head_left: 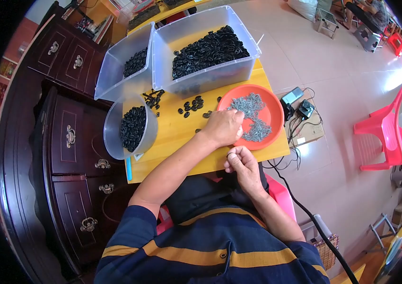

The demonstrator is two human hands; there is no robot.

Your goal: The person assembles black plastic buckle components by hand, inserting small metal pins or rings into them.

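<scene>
My left hand [222, 127] rests at the near-left rim of a shallow orange-red bowl [276, 103], its fingers curled closed; whatever they hold is hidden. Grey metal pieces like small screws [258, 130] lie in two heaps in the bowl. Just in front of the table edge, my right hand [247, 166] is closed in a pinch on a small black piece [229, 155], mostly covered by the fingers. Left of the bowl, several black oval pieces [192, 104] lie loose on the yellow table [182, 156], some close to my left wrist.
Two clear plastic bins [205, 85] with black parts stand at the back. A round clear tub [111, 135] of black ovals is at the left, beside longer black pieces [152, 98]. Right of the table are a cardboard box [307, 135] with cables and a pink chair [383, 123].
</scene>
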